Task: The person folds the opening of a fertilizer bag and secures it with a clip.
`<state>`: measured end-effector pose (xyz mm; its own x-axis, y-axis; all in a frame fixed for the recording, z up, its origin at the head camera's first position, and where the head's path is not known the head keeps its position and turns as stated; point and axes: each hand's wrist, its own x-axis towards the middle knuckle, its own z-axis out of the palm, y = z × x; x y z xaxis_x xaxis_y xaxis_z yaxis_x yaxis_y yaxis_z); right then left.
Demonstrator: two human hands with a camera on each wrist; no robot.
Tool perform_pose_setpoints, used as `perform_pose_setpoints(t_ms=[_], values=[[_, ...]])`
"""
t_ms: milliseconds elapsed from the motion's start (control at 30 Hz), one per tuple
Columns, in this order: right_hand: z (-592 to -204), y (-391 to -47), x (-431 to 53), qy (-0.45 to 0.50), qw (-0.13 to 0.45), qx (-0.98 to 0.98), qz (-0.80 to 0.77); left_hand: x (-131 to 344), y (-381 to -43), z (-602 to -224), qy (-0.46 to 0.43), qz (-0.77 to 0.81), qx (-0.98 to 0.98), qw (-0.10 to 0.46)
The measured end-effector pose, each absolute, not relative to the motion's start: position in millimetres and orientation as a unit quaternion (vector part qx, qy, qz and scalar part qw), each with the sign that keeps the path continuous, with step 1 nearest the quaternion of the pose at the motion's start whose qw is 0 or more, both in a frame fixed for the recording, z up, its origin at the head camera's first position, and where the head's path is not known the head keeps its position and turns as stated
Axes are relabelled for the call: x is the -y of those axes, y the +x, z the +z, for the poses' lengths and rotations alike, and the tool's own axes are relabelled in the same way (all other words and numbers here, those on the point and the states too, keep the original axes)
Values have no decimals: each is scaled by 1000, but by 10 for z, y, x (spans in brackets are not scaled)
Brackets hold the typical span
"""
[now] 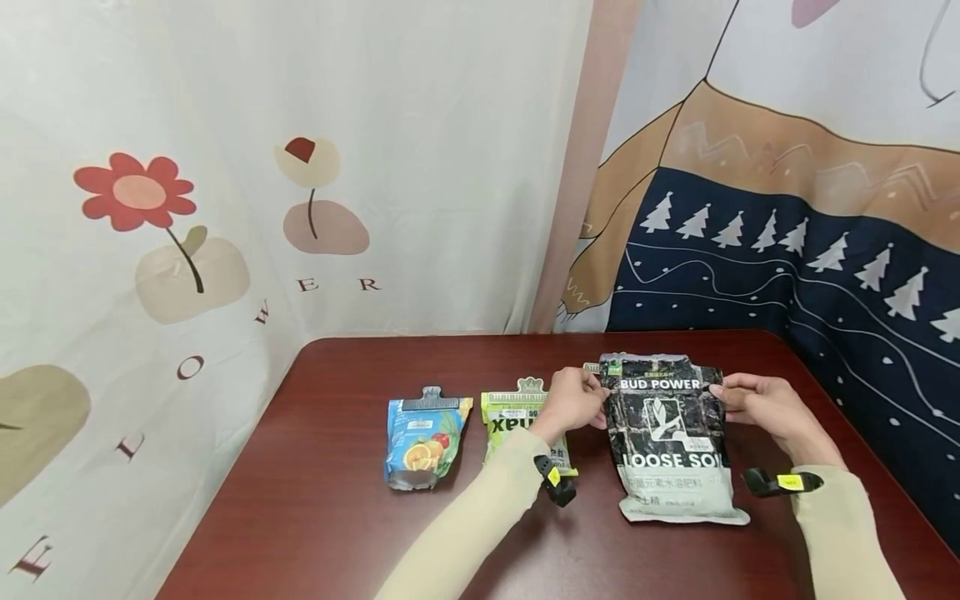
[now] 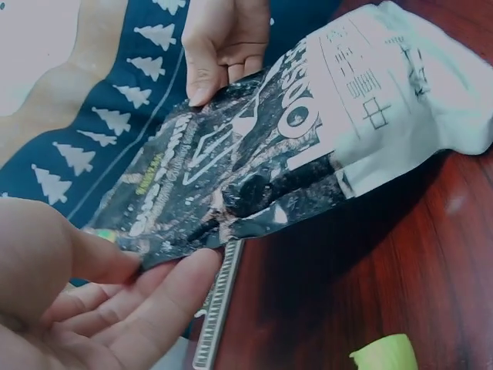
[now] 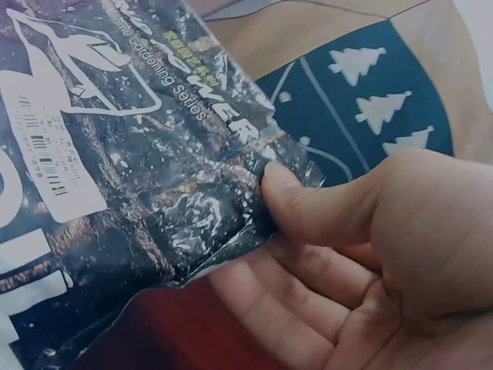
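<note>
A black and white bag printed "BUD POWER" and "LOOSE SOIL" stands tilted on the table, its pale lower end toward me. My left hand pinches its upper left edge between thumb and fingers. At the upper right edge, my right hand pinches the bag, thumb on the printed face and fingers behind, as the right wrist view shows. The film near the top is creased. A ridged clip shows partly below the bag in the left wrist view; the rest of it is hidden.
Left of the bag lies a green pouch with a pale clip, partly covered by my left arm. Farther left is a blue fruit-printed pouch with a grey clip. The dark red table meets curtains behind it.
</note>
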<state>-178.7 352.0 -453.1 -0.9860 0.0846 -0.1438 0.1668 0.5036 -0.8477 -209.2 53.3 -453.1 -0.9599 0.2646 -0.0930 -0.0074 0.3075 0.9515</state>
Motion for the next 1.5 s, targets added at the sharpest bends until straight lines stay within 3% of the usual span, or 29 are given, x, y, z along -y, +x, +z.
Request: perform_pose_setpoints(t_ms=[567, 933, 1067, 1267, 1500], values=[[-4425, -1641, -3499, -1, -153, -819, -553, -330, -1958, -4380, 229, 588, -775, -29], [-4444, -1558, -3425, -80, -220, -726, -646, -293, -1912, -4398, 267, 564, -768, -144], [-4468, -1570, -3417, -112, -226, -699, -669, -293, -1895, -4450, 259, 584, -754, -155], [-4491, -1585, -3445, -169, -198, -679, -687, -283, -1874, -4531, 238, 636, -724, -125], [-4492, -1572, -3471, -174, -172, -683, -688, -263, -1856, -4565, 226, 671, -700, -95]])
